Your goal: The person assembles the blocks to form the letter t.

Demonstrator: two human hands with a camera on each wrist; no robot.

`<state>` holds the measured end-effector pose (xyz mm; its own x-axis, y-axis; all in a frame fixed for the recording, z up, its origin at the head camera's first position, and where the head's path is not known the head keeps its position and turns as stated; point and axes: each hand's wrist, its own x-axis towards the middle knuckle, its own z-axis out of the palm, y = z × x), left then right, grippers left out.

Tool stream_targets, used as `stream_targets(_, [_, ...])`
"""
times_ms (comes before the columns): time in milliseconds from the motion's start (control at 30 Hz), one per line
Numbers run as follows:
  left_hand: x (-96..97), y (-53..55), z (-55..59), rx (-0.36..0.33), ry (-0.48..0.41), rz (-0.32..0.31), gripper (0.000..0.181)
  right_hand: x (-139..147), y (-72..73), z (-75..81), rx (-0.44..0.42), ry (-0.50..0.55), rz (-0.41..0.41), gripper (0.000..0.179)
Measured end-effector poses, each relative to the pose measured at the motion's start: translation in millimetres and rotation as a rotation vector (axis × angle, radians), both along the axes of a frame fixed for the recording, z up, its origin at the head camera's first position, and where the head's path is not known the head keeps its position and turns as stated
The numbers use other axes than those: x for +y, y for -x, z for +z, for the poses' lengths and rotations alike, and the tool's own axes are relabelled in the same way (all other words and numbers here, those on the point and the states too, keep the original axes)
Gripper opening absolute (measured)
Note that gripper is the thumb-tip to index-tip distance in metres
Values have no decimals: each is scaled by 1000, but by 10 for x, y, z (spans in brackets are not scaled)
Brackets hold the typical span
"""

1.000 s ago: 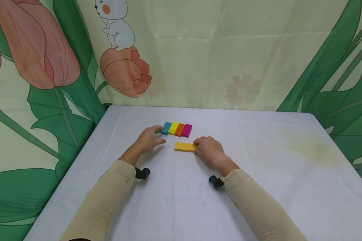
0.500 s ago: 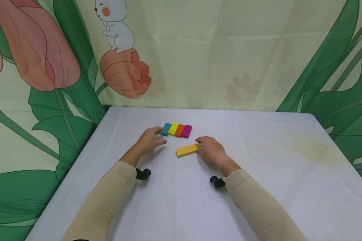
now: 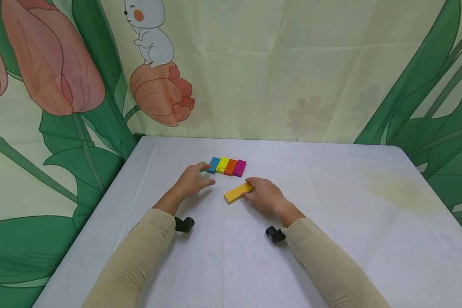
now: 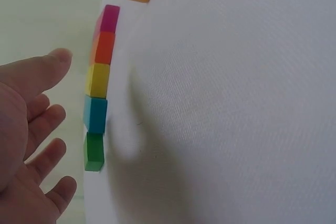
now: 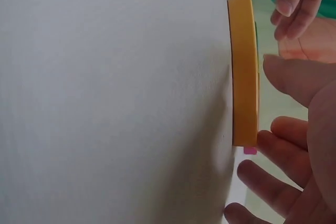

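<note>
An orange-yellow long block (image 3: 235, 193) lies flat and slanted on the white table. My right hand (image 3: 266, 196) is at its right end, thumb on the near side and fingers on the far side. In the right wrist view the fingertips (image 5: 268, 142) are by the block's end and the thumb looks slightly apart from it. My left hand (image 3: 190, 182), fingers loosely bent, hovers beside a row of small blocks: green (image 4: 94, 152), blue (image 4: 95, 115), yellow (image 4: 98, 80), orange (image 4: 103, 48) and magenta (image 4: 107, 20). It holds nothing; in the head view it partly hides the green block.
The white-covered table (image 3: 331, 256) ends at a far edge just behind the block row. A curtain (image 3: 246, 77) printed with tulips and a white animal hangs behind. Black wrist cameras sit under both sleeves, the left camera (image 3: 185, 225) and the right camera (image 3: 275, 235).
The long block has turned from nearly level to slanted, its left end swinging toward me. My right thumb has come round to its near side. The left hand has barely moved.
</note>
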<state>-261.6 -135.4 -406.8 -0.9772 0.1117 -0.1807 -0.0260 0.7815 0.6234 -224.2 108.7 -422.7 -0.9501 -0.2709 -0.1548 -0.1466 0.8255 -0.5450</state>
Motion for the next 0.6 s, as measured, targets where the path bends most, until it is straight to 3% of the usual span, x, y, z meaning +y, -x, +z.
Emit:
stream_targets(200, [-6, -13, 1, 4, 6, -7, 60, -62, -29, -9, 18, 19, 12, 67])
stream_targets(400, [-11, -22, 4, 8, 11, -8, 61, -142, -48, 14, 95, -28, 42, 58])
stream_targets(600, [-20, -30, -4, 23, 21, -13, 62, -192, -63, 25, 22, 10, 100, 55])
